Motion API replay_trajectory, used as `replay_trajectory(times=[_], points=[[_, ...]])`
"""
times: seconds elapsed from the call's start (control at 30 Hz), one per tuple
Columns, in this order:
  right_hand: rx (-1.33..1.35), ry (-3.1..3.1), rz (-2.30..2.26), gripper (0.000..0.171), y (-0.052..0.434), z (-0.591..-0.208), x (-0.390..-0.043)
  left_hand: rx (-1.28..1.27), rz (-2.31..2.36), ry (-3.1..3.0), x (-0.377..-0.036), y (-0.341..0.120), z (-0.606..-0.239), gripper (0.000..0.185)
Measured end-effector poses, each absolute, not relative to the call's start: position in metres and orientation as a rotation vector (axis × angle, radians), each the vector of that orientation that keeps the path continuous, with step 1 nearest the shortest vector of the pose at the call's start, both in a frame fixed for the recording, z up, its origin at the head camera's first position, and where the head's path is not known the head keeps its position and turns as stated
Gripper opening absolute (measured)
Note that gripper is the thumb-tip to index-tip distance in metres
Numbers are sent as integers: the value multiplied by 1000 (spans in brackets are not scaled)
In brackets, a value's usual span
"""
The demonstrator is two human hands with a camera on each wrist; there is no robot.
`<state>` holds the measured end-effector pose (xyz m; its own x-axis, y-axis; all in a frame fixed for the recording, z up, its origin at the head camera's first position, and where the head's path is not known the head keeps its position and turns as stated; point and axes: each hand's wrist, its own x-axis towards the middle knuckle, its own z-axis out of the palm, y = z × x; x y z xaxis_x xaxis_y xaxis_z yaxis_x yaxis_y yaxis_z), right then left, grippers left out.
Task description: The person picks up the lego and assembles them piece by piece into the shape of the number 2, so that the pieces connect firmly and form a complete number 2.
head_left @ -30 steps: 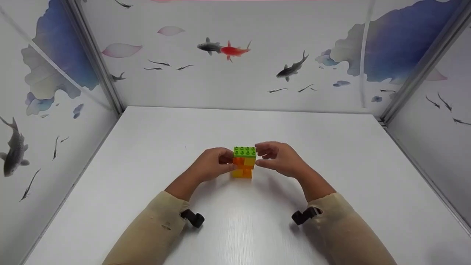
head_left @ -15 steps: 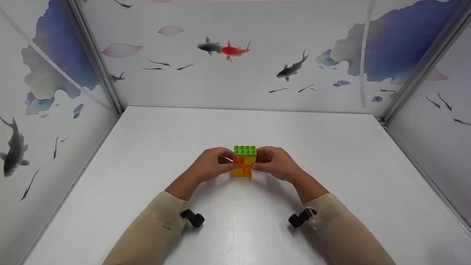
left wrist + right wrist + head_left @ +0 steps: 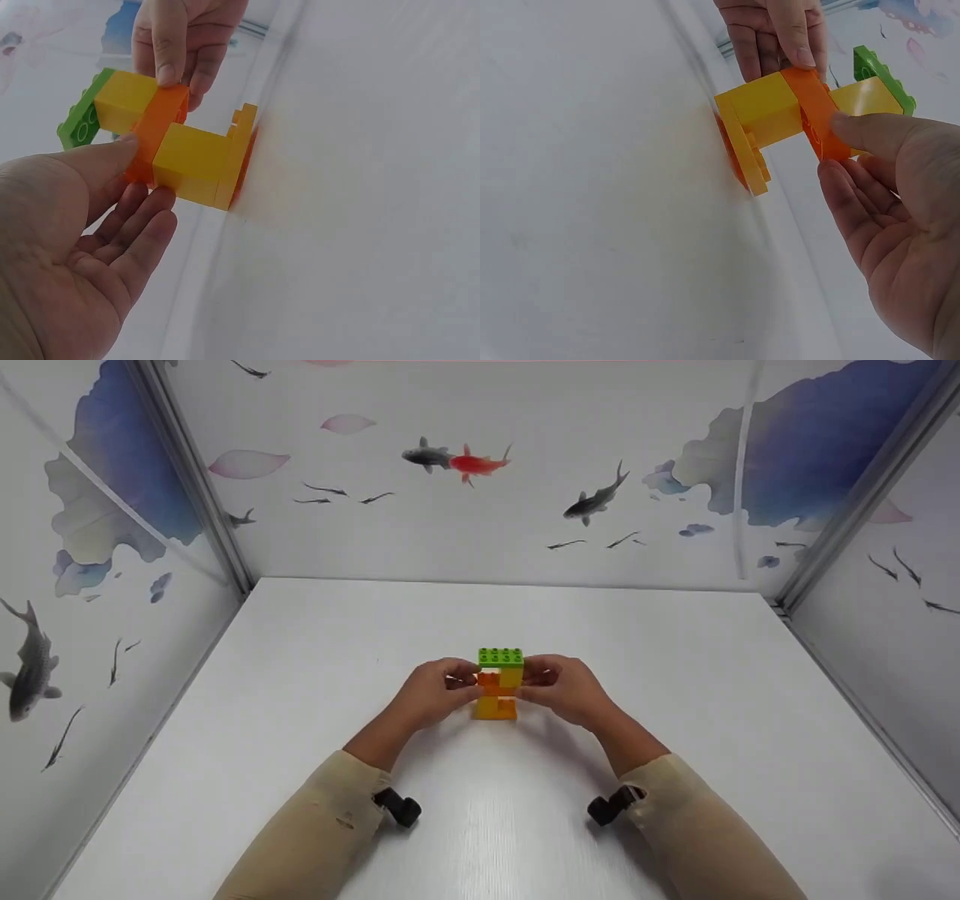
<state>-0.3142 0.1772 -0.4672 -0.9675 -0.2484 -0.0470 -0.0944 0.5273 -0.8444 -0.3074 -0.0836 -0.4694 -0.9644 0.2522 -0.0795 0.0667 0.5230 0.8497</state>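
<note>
A toy building-brick stack [image 3: 508, 678] is upright at the middle of the white table, between both hands. From the top down it has a flat green brick [image 3: 500, 658], a yellow block at the right, a flat orange brick [image 3: 817, 112], another yellow block [image 3: 196, 161] at the left and a flat yellow-orange base brick [image 3: 742, 146]. My left hand [image 3: 439, 692] pinches the orange brick's left end between thumb and fingers. At its right end, my right hand [image 3: 562, 690] pinches the same brick. In both wrist views the base is right at the tabletop.
The white table [image 3: 480, 825] reaches back to a wall [image 3: 480, 532] printed with fish and leaves. Side panels with metal corner posts [image 3: 217, 510] close in the left and right. Black wrist straps [image 3: 397, 808] stick out from both sleeves.
My right hand has come in from the right and now grips the orange brick. The stack shows taller, its green top moved up in the view, and a gap appears under the green brick.
</note>
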Motion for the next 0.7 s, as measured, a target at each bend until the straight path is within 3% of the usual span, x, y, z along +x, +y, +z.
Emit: replay_trajectory(times=[0.33,0.7], points=[[-49,2547,-1543,45,175,-470,-320,131,1500,2551,-308,-77,-469,35],[-64,2282,-1728,49,180,-480,-324,183,1604,2384,-313,-82,-479,43]])
